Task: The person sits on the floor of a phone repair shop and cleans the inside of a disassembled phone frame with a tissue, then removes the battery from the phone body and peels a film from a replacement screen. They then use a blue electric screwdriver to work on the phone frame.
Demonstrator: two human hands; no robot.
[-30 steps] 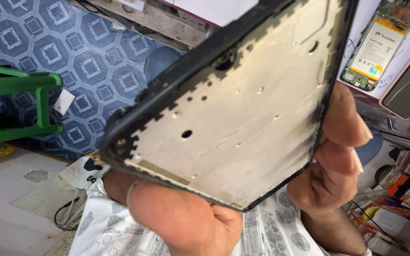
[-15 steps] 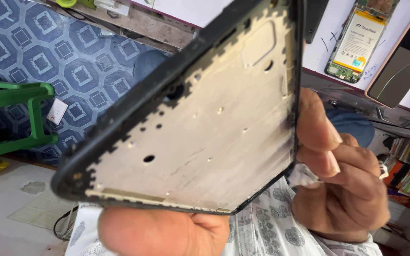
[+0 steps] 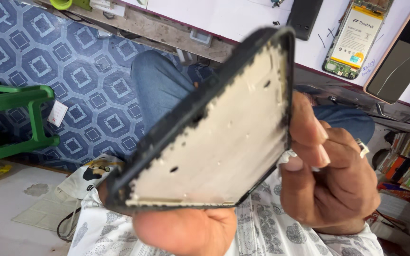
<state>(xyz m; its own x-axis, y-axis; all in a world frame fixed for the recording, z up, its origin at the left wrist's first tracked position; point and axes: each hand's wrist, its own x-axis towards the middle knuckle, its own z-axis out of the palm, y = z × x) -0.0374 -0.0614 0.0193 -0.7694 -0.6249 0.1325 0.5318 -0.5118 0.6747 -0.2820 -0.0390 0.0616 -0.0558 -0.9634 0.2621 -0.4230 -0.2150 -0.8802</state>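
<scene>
The phone frame (image 3: 214, 137) sits between the hands: left hand (image 3: 186, 232) beneath its lower edge, right hand (image 3: 333, 180) at its right edge.

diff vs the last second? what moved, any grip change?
The phone frame has tilted more edge-on, its top end swinging up toward the bench. Right hand shows more fully, fingers on the right edge. Unchanged: both hands grip it, left hand beneath; the opened phone stays on the white bench.
</scene>
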